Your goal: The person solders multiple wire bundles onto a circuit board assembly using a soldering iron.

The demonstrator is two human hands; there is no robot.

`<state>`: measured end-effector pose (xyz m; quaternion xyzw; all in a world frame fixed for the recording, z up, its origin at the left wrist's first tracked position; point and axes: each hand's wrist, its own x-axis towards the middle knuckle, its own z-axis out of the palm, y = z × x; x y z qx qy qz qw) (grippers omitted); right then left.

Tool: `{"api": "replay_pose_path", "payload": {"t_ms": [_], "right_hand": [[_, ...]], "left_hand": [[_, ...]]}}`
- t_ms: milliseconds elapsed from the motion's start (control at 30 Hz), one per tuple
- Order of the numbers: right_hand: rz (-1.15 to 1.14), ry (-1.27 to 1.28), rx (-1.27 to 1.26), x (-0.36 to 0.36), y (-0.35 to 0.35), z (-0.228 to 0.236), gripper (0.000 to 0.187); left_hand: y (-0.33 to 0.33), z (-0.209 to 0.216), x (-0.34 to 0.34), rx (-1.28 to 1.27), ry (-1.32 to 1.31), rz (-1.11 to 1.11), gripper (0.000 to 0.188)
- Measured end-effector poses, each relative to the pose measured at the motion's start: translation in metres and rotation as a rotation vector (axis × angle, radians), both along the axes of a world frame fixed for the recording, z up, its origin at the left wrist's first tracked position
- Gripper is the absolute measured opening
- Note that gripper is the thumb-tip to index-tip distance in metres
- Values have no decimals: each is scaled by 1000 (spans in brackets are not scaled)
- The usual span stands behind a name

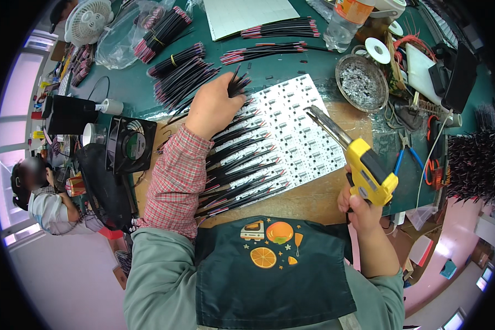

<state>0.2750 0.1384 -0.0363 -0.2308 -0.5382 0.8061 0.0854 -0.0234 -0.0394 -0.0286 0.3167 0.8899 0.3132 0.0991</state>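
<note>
My left hand (216, 104) is closed round a small bundle of black wires (236, 83) over the upper left edge of a white circuit board sheet (297, 132). Rows of black wires (242, 165) lie across the left part of that sheet, their stripped ends reaching toward small printed pads. My right hand (363, 212) grips a yellow soldering gun (369, 170) at the right. Its metal tip (312, 111) hovers above the sheet's right side, pointing up and left; whether it touches anything cannot be told. Beyond my left hand sits a pile of black wires with pink ends (182, 85).
A round bowl of grey scraps (362, 82) stands behind the gun, beside a white solder spool (377, 50). Blue-handled pliers (406, 151) lie to the right. A black fan (131, 144) borders my left forearm. Wire bundles (280, 27) rest at the back. Another person (52, 203) sits far left.
</note>
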Motion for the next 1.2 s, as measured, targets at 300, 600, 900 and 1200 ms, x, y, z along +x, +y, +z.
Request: {"api": "replay_pose_path", "payload": {"t_ms": [300,600,900,1200], "right_hand": [[78,-5,86,-65,-9,7,59],[142,-49,120,-88,-19,-4,49],[133,-42,141,-91,-20,-6,41],[127,-59,139,-93,-21,-2,34]], "left_hand": [[0,-7,5,8,146,-27,23],[3,-14,3,-65,172,-41,22],[2,-15,1,-11,191,-66,26],[2,-16,2,-5,198,-61,26]]}}
